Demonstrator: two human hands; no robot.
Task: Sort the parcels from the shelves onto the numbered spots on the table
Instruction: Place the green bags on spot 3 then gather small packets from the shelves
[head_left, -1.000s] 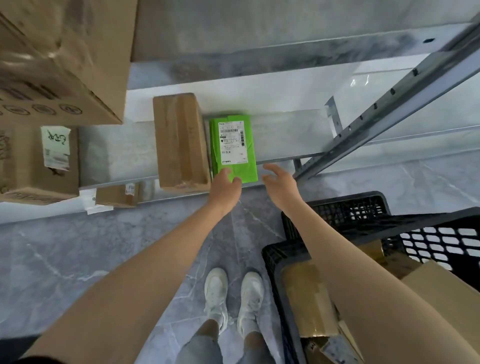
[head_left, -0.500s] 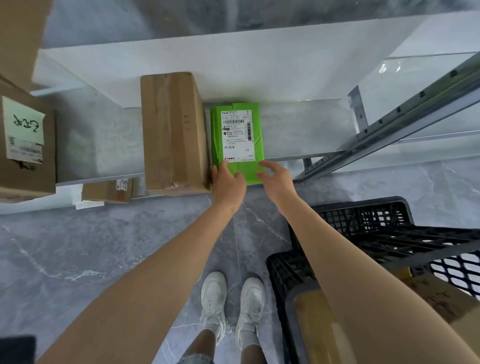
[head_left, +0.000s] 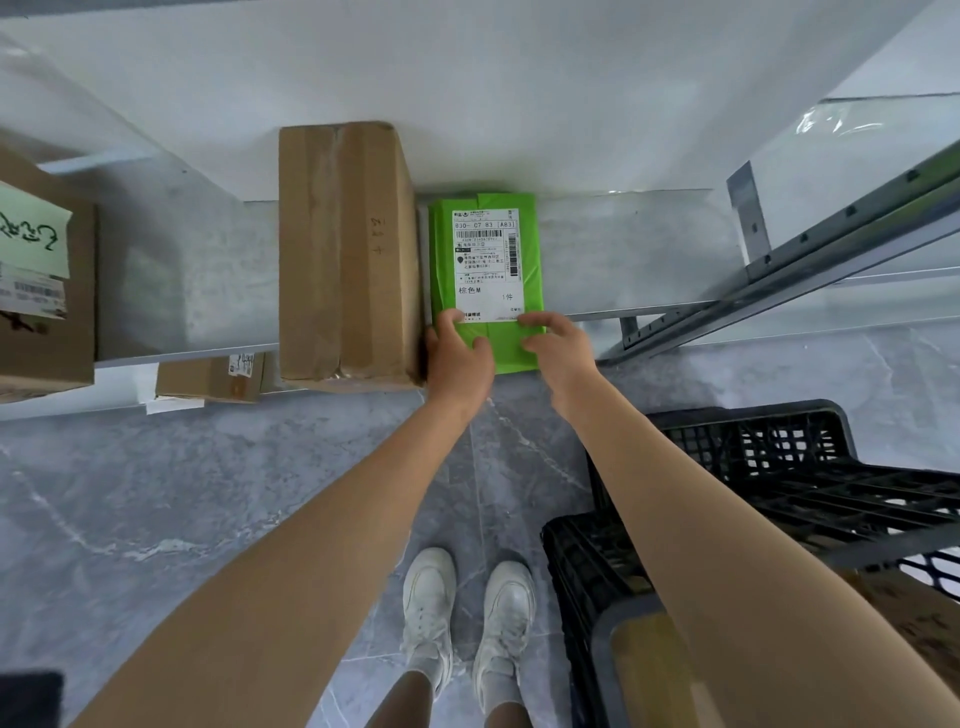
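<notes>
While hands (head_left: 457, 358) (head_left: 558, 353) hold green parcel (head_left: 506, 348), grey shelf (head_left: 623, 249), marbled floor (head_left: 208, 493)

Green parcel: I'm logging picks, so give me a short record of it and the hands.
parcel: green parcel, flat on shelf, label up
position: near end past shelf edge, brown box at its left
left hand: grips near left corner
right hand: grips near right corner
</notes>
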